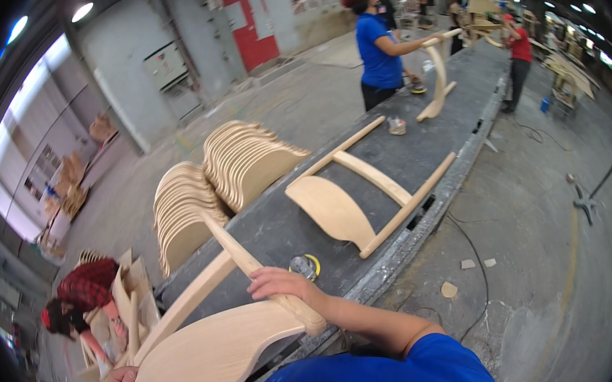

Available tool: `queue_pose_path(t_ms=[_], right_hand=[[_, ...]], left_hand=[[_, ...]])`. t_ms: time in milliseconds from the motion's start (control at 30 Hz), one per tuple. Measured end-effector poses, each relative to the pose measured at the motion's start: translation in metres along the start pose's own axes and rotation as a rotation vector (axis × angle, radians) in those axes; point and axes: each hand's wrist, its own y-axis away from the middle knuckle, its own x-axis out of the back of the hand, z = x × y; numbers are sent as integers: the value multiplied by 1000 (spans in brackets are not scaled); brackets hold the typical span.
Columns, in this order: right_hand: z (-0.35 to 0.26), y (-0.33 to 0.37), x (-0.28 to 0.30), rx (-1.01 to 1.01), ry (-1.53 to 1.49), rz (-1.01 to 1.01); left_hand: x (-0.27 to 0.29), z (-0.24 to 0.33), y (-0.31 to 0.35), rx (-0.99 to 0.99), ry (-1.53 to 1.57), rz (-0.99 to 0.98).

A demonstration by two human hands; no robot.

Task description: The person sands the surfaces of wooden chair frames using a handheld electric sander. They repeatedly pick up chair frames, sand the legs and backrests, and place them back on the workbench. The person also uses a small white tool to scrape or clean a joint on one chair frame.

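A pale wooden chair-back frame point(206, 347), with a broad curved panel and a crossbar between two rails, is tilted up in front of me over the near end of the long dark table point(430, 122). My right hand point(286, 286) wraps over its right-hand rail, close to the rounded end. At the lower left, my left hand point(121, 379) grips the frame's other side beside the panel; most of that hand is cut off. A round sander with a yellow rim point(306, 266) rests on the table just beyond my right hand.
Another chair-back frame point(370, 176) lies farther along the table. Stacked curved panels point(246, 159) stand left of it. A co-worker in blue point(380, 54) handles a wooden part across the table; another in plaid point(87, 284) bends at lower left. A cable point(485, 282) trails on the right-hand floor.
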Motion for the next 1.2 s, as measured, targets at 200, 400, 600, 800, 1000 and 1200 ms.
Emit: queue_pose_path(t_ms=[200, 400, 600, 800, 1000, 1200], right_hand=[[-25, 15, -14, -58, 48, 194], [-46, 20, -32, -221, 125, 188], [-51, 13, -55, -227, 302, 270], [-56, -6, -65, -230, 351, 308], [-57, -32, -70, -316, 341, 356], [-62, -45, -78, -377, 367, 374]], left_hand=[[1, 25, -64, -124, 14, -58], [0, 19, -89, -258, 204, 98], [14, -6, -91, -390, 478, 342], [30, -33, -88, -521, 714, 519], [42, -55, -88, -624, 850, 616], [53, -82, -82, -679, 939, 681]])
